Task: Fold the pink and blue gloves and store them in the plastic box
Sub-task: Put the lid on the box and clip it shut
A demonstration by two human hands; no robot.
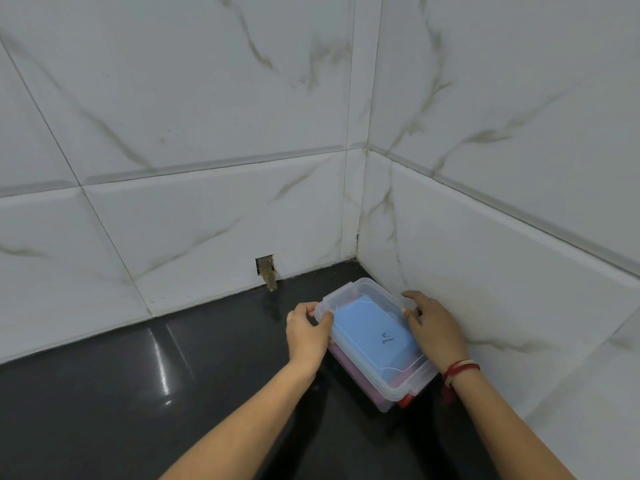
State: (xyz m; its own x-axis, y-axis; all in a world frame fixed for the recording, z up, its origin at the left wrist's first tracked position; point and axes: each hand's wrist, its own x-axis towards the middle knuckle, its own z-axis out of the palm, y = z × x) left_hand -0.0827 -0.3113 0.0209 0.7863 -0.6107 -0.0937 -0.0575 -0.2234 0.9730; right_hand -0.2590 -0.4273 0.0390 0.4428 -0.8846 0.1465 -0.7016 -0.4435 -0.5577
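Note:
A clear plastic box (pixel 349 292) with its lid on rests on a black counter, close to the corner of two tiled walls. Through the lid a folded blue glove (pixel 372 325) shows on top. A pink glove (pixel 349 367) lies under it, visible through the box's left side. My left hand (pixel 306 332) grips the box's left edge, thumb on the lid. My right hand (pixel 434 329) holds the right edge with fingers spread over the lid rim. A red clasp (pixel 405 400) shows at the near end of the box.
The glossy black counter (pixel 173 382) stretches left and toward me. White marble-look tiled walls (pixel 207 202) stand behind and to the right, right next to the box. A small broken hole (pixel 266 270) sits in the back wall at counter level.

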